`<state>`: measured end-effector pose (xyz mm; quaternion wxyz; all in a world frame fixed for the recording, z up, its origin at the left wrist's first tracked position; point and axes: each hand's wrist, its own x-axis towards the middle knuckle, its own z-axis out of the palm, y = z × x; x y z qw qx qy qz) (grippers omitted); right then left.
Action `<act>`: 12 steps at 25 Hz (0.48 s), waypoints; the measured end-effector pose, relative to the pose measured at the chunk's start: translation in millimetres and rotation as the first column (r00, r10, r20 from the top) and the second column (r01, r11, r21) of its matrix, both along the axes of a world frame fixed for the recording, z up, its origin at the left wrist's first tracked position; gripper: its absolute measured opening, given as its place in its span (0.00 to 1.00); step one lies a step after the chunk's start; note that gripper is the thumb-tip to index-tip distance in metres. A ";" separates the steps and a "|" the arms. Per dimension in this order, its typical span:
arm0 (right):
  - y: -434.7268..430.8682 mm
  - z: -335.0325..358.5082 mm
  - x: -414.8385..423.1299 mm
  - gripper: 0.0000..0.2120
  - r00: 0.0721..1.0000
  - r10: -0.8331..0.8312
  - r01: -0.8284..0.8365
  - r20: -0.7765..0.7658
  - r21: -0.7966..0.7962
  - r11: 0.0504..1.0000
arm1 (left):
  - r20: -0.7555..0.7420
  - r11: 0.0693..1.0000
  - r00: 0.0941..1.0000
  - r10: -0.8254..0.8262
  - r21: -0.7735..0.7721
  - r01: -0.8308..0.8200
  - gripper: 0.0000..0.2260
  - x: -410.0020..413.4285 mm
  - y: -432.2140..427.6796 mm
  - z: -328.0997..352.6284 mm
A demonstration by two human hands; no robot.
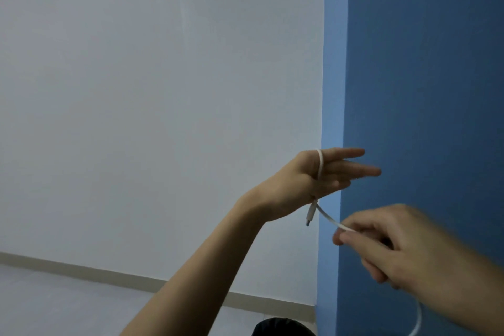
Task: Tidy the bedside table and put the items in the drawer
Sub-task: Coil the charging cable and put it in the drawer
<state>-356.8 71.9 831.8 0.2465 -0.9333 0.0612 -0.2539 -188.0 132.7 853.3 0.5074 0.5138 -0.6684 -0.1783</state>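
Observation:
A thin white charging cable (328, 219) loops once around my left hand (308, 180), which is raised in front of the wall with its fingers stretched flat to the right. The cable's plug end hangs just below that hand's palm. My right hand (395, 245), lower right and blurred, pinches the cable between thumb and fingers. The rest of the cable trails down below my right forearm toward the bottom edge. The bedside table and the drawer are out of view.
A pale grey wall (163, 90) fills the left, a blue wall (422, 63) the right, meeting at a corner. A beige skirting board (81, 270) runs above the grey floor. A dark rounded object (281, 327) pokes up at the bottom edge.

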 end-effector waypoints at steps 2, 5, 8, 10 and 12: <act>3.9 9.9 -7.9 0.12 0.998 -0.023 0.029 0.066 -0.087 0.996 | 0.093 0.999 0.995 0.025 0.039 -0.029 0.22 -3.5 -1.6 -1.7; 4.1 23.2 -14.7 0.10 0.979 0.027 0.013 0.204 -0.193 0.981 | 0.140 0.997 0.990 0.013 0.074 -0.023 0.20 -7.8 -2.3 -3.8; -0.9 37.1 -17.1 0.09 0.953 0.085 0.008 0.290 -0.306 0.952 | 0.062 0.987 0.988 -0.144 0.085 0.139 0.14 -14.7 -1.0 -5.8; -8.4 43.9 -17.3 0.08 0.931 0.080 0.092 0.356 -0.443 0.892 | -0.009 0.970 0.973 -0.231 0.072 0.231 0.11 -20.9 2.1 -7.9; -15.3 50.7 -15.8 0.10 0.909 0.068 0.181 0.411 -0.536 0.824 | -0.057 0.964 0.968 -0.244 0.097 0.249 0.20 -25.2 4.0 -8.1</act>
